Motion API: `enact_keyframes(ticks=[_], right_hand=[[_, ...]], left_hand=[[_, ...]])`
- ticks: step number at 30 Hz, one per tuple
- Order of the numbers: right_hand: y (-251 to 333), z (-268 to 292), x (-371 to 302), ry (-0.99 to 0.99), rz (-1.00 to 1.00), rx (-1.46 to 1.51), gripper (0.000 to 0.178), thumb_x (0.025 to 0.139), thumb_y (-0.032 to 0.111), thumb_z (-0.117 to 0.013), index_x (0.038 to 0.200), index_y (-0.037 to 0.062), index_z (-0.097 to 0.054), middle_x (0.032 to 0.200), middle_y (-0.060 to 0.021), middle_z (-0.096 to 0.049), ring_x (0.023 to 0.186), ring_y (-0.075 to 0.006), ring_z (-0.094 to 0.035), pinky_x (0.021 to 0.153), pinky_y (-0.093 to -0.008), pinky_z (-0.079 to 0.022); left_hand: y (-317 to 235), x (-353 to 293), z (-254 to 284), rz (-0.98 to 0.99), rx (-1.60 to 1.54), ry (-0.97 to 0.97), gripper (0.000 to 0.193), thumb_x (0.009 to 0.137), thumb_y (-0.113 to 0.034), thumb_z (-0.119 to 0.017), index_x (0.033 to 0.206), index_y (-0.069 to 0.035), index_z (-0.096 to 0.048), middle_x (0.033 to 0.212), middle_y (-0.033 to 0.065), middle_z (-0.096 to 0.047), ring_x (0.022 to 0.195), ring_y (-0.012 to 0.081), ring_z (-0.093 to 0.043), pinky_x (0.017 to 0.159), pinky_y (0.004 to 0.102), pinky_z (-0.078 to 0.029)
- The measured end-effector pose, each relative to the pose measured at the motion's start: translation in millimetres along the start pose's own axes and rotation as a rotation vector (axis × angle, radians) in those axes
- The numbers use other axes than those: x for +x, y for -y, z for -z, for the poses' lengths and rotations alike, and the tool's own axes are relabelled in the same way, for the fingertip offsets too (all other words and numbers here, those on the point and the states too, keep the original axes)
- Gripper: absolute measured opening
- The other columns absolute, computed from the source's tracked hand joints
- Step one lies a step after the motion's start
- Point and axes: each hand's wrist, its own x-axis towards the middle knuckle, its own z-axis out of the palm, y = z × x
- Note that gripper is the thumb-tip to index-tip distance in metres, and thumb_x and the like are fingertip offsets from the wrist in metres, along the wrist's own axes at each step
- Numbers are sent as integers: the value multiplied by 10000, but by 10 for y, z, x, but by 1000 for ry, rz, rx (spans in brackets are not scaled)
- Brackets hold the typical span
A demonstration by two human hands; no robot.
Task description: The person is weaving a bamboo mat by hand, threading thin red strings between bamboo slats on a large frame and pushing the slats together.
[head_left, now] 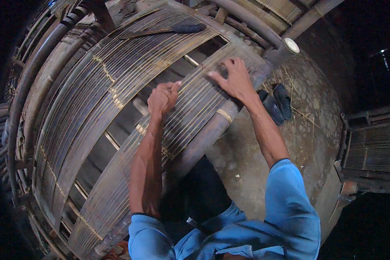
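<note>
My left hand (pixel 162 99) is curled into a fist, thumb uppermost, over the far edge of the near slatted panel (pixel 199 110) — whether it pinches a strip, I cannot tell. My right hand (pixel 239 82) is open above the same panel's right part, thumb held apart and fingers bent, a little blurred. The panel runs slantwise in front of me, a thick bamboo pole (pixel 203 136) along its near side. Across a gap lies the far slatted panel (pixel 147 56), with a dark-handled knife (pixel 164 30) on it. Dark sandals (pixel 273 107) rest on the floor (pixel 255 173) to my right.
</note>
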Motion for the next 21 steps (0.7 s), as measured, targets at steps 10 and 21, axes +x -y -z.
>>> enact_keyframes(ticks=[10,21], right_hand=[[290,-384,426,264,-468,1174,399,1062,343,-558,832,25,-632,868,-124,-640,943,-182,-572,965,-386,-453],[132,-239,566,-7,-734,1168,264,966,159,-687,778,125,-504,620,27,-409,596,-127,-512,622,-332,-423]], left_hand=[[107,-28,141,27,28,13,460,947,-561,-549,1108,-192,-772,1031,201,-744,1028,440,-686,922,505,-534],[-81,-50,72,33,46,26,432,966,-529,-535,1103,-196,-775,1056,228,-732,1025,461,-679,913,522,-538]])
